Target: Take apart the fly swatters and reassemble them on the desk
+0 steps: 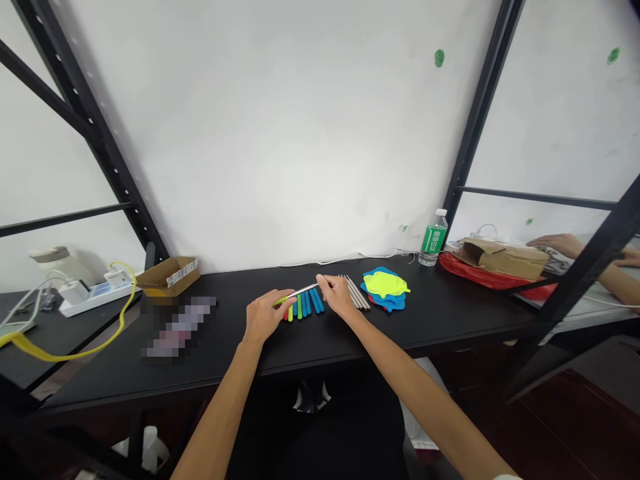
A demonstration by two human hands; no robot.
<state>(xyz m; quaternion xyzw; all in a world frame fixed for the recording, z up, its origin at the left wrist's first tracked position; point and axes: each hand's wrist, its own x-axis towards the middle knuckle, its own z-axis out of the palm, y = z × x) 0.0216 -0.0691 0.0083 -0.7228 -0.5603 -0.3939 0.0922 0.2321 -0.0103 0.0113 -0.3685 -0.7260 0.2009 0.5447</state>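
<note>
My left hand (265, 315) is closed round a yellow-green plastic handle (283, 300). A thin silver metal rod (304, 289) runs from that handle to my right hand (335, 293), whose fingers pinch its far end. Below the rod, several coloured handles (307, 303) in red, yellow, green and blue lie side by side on the black table (320, 343). Just right of my right hand is a row of several metal rods (359, 297). Beyond them, flat leaf-shaped fly swatter heads (386, 285) are stacked, yellow on top of blue, with a bit of red showing.
A water bottle (433, 239) stands at the back right near a black frame post. An opened cardboard box (170, 275) and a blurred patch are at the left, by a white power strip (97, 297). Another person's hand (557, 245) rests near a brown package (505, 259) at right.
</note>
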